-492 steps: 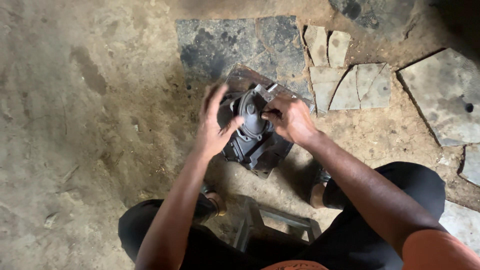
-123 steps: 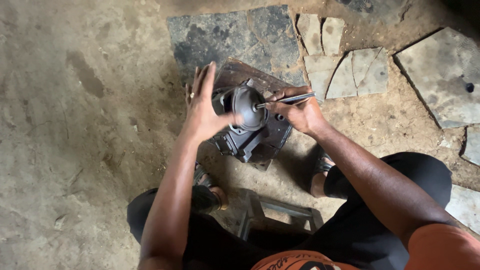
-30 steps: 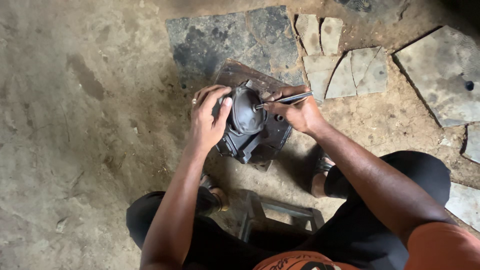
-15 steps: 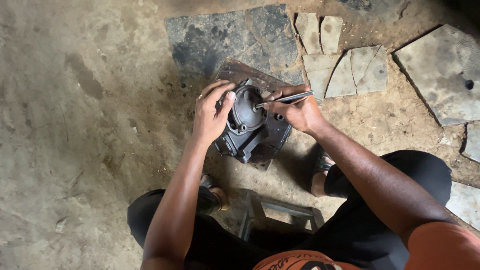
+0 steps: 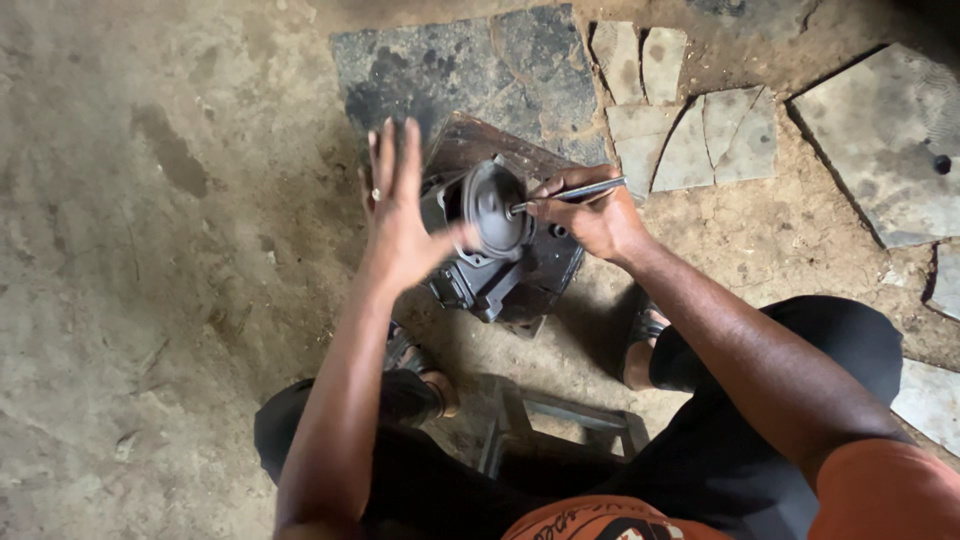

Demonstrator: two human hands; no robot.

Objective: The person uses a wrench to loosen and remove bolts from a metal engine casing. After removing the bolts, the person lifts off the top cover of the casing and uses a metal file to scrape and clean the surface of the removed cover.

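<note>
My left hand [image 5: 405, 215] is spread flat, fingers straight, its thumb against the round metal disc [image 5: 495, 208] of the dark machine part [image 5: 490, 265], which sits on a brown board [image 5: 480, 140] on the ground. My right hand [image 5: 600, 220] grips 1 thin metal tool [image 5: 570, 193], tip at the disc's centre.

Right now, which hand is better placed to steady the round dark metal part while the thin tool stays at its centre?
Left, probably. The left hand is open beside the round metal part, with nothing in its fingers. The right hand is shut on the thin metal tool, whose tip meets the part's centre.
</note>
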